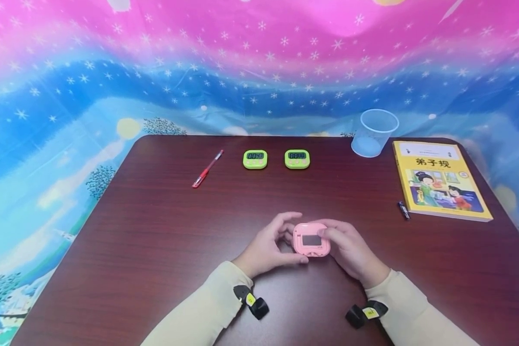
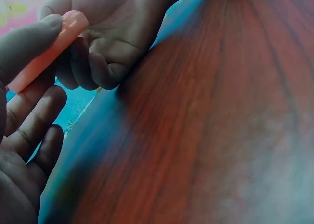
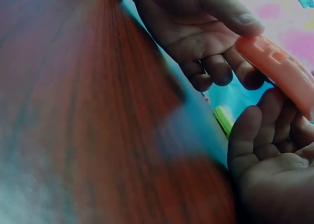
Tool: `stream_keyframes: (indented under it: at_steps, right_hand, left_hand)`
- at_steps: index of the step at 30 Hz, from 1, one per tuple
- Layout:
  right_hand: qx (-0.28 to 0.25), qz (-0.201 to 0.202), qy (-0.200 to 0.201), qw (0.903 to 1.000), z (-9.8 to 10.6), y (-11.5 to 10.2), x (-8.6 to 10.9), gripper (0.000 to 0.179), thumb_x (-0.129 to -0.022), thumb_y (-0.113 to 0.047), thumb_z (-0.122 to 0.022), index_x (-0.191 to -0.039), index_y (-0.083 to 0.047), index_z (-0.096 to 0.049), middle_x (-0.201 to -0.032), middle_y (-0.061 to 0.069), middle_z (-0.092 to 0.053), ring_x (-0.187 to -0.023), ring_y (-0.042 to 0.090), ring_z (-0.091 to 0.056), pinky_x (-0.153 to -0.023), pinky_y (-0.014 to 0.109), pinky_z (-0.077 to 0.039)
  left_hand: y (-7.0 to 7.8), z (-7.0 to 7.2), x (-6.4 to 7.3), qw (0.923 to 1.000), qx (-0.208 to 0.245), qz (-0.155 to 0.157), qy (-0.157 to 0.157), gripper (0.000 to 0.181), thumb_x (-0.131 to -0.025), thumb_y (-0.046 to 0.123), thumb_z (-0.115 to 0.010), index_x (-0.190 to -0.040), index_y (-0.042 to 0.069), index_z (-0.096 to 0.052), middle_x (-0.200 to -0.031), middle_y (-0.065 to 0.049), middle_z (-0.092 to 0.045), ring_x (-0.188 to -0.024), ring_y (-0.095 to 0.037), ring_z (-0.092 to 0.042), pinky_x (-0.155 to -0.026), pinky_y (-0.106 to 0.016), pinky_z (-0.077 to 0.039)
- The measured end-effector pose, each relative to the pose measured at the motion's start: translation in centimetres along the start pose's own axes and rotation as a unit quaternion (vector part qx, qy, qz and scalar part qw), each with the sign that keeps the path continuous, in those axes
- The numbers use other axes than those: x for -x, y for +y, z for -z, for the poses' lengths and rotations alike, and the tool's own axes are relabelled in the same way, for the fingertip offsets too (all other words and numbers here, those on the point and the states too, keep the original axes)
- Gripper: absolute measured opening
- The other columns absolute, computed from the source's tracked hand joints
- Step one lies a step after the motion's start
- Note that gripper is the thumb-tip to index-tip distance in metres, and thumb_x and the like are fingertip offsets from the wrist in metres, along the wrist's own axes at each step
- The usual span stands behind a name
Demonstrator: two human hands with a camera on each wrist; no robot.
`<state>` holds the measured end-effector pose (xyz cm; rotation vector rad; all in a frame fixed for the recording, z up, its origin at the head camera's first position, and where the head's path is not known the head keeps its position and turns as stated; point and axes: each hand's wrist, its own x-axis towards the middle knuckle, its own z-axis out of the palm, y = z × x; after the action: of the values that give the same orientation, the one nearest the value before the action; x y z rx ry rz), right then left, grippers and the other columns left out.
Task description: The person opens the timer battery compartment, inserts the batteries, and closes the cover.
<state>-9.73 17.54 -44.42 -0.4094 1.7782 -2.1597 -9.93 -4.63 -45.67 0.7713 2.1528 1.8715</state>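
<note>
A pink timer [image 1: 302,246], rounded and much like the green ones in shape, is held between both hands above the table. The face turned up has a dark grey rectangle; whether this is a recess or a panel I cannot tell. My left hand [image 1: 265,247] holds its left side, with the thumb at the lower edge and some fingers behind. My right hand [image 1: 354,247] pinches the right side, its thumb lying on the upturned face. In the left wrist view the timer [image 2: 44,59] appears edge-on, tilted; the right wrist view shows the timer's [image 3: 282,71] slotted edge.
Two green timers [image 1: 255,166] stand at the back of the dark wooden table [image 1: 155,250]. Left of them lies a red pen [image 1: 207,169]. A clear plastic cup [image 1: 374,134], a yellow book [image 1: 441,180] and a small dark battery [image 1: 403,210] are at the right.
</note>
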Motion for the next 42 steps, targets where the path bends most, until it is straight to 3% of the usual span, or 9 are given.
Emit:
stream_keyframes:
  at_steps: [5, 9, 12, 15, 19, 24, 31, 36, 42]
  right_hand:
    - [0.006, -0.007, -0.012, 0.9999, 0.1, 0.0, -0.1, 0.034, -0.101, -0.003, -0.045, -0.126, 0.018, -0.055, -0.117, 0.007, -0.07, -0.111, 0.015, -0.063, -0.094, 0.026, -0.054]
    - [0.052, -0.007, 0.037, 0.9979, -0.5, 0.1, -0.1, 0.035, -0.104, -0.013, -0.052, -0.128, 0.012, -0.057, -0.119, 0.006, -0.068, -0.113, 0.013, -0.061, -0.094, 0.023, -0.054]
    - [0.114, -0.004, 0.076, 0.9905, -1.2, 0.2, -0.1, 0.035, -0.104, -0.019, -0.056, -0.128, 0.005, -0.059, -0.12, 0.007, -0.067, -0.109, 0.01, -0.061, -0.09, 0.02, -0.054]
    - [0.147, -0.006, 0.091, 0.985, -1.9, 0.5, 0.0, 0.033, -0.105, -0.02, -0.055, -0.129, 0.002, -0.057, -0.111, 0.013, -0.067, -0.086, 0.013, -0.067, -0.074, 0.026, -0.059]
    - [0.157, -0.011, 0.09, 0.9835, -2.4, 0.9, -0.1, 0.029, -0.106, -0.019, -0.053, -0.129, -0.001, -0.053, -0.087, 0.018, -0.064, -0.055, 0.021, -0.062, -0.05, 0.037, -0.058]
    - [0.186, -0.003, 0.101, 0.9773, -3.0, 1.1, -0.3, 0.023, -0.105, -0.015, -0.053, -0.126, -0.004, -0.053, -0.07, 0.014, -0.059, -0.049, 0.021, -0.058, -0.043, 0.036, -0.053]
    - [0.213, -0.034, 0.155, 0.9641, -4.2, 0.7, -0.8, 0.017, -0.102, -0.013, -0.055, -0.116, -0.004, -0.056, -0.056, 0.009, -0.054, -0.041, 0.02, -0.051, -0.035, 0.034, -0.047]
    - [0.237, -0.039, 0.179, 0.9543, -4.6, 0.6, -0.9, 0.017, -0.102, -0.016, -0.056, -0.114, -0.005, -0.057, -0.053, 0.007, -0.052, -0.04, 0.018, -0.05, -0.037, 0.029, -0.043]
    - [0.249, -0.054, 0.199, 0.9462, -4.8, 0.8, -1.1, 0.017, -0.101, -0.018, -0.055, -0.114, -0.006, -0.057, -0.052, 0.004, -0.05, -0.04, 0.017, -0.049, -0.039, 0.028, -0.043]
  left_hand:
    - [0.1, 0.1, 0.0, 0.999, -0.045, -0.006, 0.003, 0.073, -0.074, 0.01, -0.09, -0.137, 0.015, -0.053, -0.108, -0.001, -0.069, -0.083, -0.008, -0.066, -0.067, -0.027, -0.055]
    - [0.2, 0.0, 0.1, 0.9985, -0.051, -0.003, 0.019, 0.071, -0.076, 0.01, -0.089, -0.137, 0.015, -0.053, -0.109, -0.001, -0.069, -0.082, -0.007, -0.066, -0.063, -0.025, -0.054]
    - [0.2, -0.1, 0.1, 0.9993, -0.032, 0.001, 0.02, 0.07, -0.079, 0.008, -0.086, -0.138, 0.014, -0.051, -0.109, -0.004, -0.07, -0.082, -0.008, -0.067, -0.067, -0.026, -0.057]
    - [0.1, -0.3, 0.1, 0.9998, -0.006, 0.018, 0.009, 0.07, -0.083, 0.005, -0.082, -0.142, 0.012, -0.046, -0.11, -0.008, -0.07, -0.08, -0.01, -0.068, -0.07, -0.029, -0.06]
    - [0.2, -0.5, 0.0, 0.9968, 0.045, 0.065, -0.005, 0.06, -0.095, 0.005, -0.068, -0.147, 0.012, -0.039, -0.107, -0.011, -0.068, -0.07, -0.017, -0.07, -0.059, -0.034, -0.061]
    - [0.4, -0.8, -0.5, 0.9894, 0.087, 0.113, 0.028, 0.032, -0.106, 0.018, -0.05, -0.138, 0.015, -0.048, -0.08, -0.02, -0.067, -0.056, -0.026, -0.068, -0.046, -0.042, -0.058]
    - [0.4, -1.6, -0.8, 0.9927, 0.017, 0.09, 0.078, 0.022, -0.107, 0.023, -0.049, -0.127, 0.014, -0.055, -0.065, -0.015, -0.065, -0.044, -0.02, -0.061, -0.04, -0.04, -0.055]
    - [0.2, -1.9, -0.9, 0.993, -0.042, 0.064, 0.09, 0.025, -0.108, 0.027, -0.047, -0.126, 0.012, -0.054, -0.056, -0.008, -0.061, -0.041, -0.014, -0.058, -0.039, -0.033, -0.054]
    - [0.1, -2.1, -0.9, 0.9906, -0.073, 0.059, 0.1, 0.025, -0.108, 0.029, -0.045, -0.126, 0.013, -0.054, -0.053, 0.001, -0.056, -0.04, -0.01, -0.055, -0.039, -0.03, -0.051]
